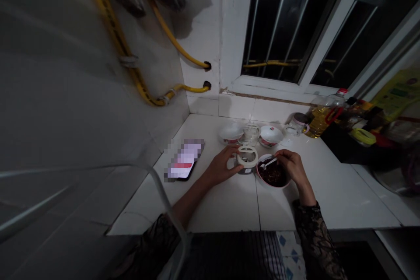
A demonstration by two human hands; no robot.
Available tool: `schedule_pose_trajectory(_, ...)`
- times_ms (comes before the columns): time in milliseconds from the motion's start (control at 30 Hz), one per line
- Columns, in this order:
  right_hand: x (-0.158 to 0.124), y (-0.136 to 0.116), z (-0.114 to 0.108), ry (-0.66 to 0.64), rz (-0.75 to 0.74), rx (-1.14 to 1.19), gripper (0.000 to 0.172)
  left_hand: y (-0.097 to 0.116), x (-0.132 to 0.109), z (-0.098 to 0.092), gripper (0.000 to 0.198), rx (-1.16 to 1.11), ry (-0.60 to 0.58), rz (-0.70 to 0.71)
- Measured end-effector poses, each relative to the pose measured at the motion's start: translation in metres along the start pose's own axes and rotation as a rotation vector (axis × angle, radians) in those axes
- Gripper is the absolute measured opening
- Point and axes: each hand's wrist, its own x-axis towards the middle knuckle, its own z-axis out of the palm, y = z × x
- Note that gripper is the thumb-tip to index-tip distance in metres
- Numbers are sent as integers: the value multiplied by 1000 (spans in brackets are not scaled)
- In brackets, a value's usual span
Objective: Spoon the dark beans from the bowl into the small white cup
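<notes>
On the tiled counter stands a small clear seasoning jar (246,169) with a white ring-shaped rim. My left hand (223,165) grips that jar from its left side, thumb low and fingers at the rim. Right beside it sits a bowl (274,186) holding a dark reddish-brown sauce (274,176). My right hand (290,162) pinches a small white spoon (267,164) above this bowl, its head over the left part of the sauce. Whether the spoon carries anything is too small to tell.
Behind stand two white bowls (271,133), another clear jar (250,134) and a glass jug (297,124). An oil bottle (320,119) and a black box (343,144) with condiments are at right. A lit phone (187,159) lies at left. A pale cable (166,199) crosses the foreground.
</notes>
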Motion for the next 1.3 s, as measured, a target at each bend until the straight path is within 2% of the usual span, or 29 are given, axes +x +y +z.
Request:
schedule_pose_trajectory(267, 1, 2, 1, -17, 36, 83, 21, 2, 0, -1, 32, 9, 3, 5)
schedule_pose_trajectory(533, 3, 2, -3, 43, 124, 240, 19, 3, 1, -1, 31, 5, 6, 2)
schedule_pose_trajectory(733, 6, 4, -9, 65, 126, 286, 18, 3, 1, -1, 31, 14, 11, 13)
schedule_pose_trajectory(933, 7, 4, -8, 114, 154, 288, 17, 1, 0, 0, 32, 12, 11, 21)
schedule_pose_trajectory(1300, 6, 8, -5, 140, 83, 180, 26, 2, 1, 0, 31, 3, 10, 6)
